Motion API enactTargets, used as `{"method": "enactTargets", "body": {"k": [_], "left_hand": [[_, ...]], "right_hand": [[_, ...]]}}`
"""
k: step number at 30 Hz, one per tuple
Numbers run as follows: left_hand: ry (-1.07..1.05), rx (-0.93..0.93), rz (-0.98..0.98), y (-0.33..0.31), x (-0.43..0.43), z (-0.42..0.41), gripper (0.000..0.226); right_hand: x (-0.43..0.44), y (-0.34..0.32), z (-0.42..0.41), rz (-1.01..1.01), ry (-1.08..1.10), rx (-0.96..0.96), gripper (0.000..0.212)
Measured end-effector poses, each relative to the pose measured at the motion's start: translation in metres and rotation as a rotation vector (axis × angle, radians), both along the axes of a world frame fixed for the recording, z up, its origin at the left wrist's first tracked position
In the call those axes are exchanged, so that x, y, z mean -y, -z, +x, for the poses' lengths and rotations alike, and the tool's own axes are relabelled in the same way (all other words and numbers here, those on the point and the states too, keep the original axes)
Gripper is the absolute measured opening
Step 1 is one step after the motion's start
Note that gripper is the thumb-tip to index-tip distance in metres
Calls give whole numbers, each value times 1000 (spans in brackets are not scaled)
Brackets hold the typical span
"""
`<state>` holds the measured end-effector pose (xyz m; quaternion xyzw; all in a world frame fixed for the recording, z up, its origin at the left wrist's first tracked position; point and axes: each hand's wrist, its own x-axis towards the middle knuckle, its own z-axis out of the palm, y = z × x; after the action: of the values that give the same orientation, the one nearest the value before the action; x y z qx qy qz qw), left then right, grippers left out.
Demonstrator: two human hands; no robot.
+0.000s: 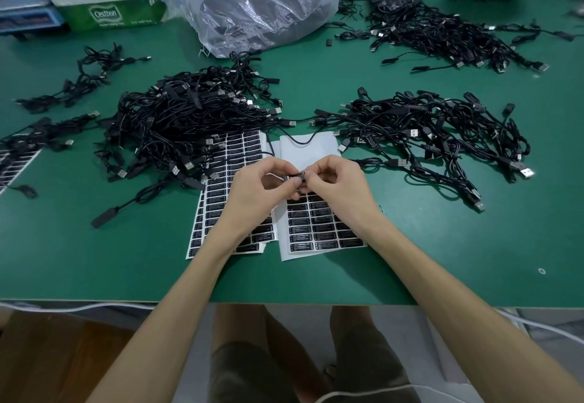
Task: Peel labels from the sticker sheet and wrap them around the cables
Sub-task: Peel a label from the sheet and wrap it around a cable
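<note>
Both hands (252,192) (339,187) pinch the cable's black block (295,177), long axis left-right.

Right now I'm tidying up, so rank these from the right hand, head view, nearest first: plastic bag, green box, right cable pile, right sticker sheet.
1. Right sticker sheet, under the right hand.
2. Right cable pile, to its right.
3. Plastic bag, far centre.
4. Green box, far left.

Black cables (177,118); shorts (246,368) perhaps olive
</note>
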<state>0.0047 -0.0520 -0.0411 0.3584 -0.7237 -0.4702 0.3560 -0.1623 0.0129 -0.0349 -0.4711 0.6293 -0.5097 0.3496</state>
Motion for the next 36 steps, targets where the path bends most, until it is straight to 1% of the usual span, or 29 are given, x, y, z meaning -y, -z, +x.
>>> {"method": "enactTargets", "body": {"k": [6, 17, 27, 36], "left_hand": [[11, -7, 24, -1, 0, 1, 13], [17, 25, 53, -1, 2, 1, 12], [-8, 18, 82, -5, 1, -1, 9], [-27, 67, 86, -6, 1, -3, 9]], "right_hand": [[0, -1, 1, 13, 8, 12, 3], [0, -2, 2, 19, 5, -65, 3], [0, 0, 1, 12, -2, -75, 4], [-2, -2, 1, 3, -6, -86, 4]]}}
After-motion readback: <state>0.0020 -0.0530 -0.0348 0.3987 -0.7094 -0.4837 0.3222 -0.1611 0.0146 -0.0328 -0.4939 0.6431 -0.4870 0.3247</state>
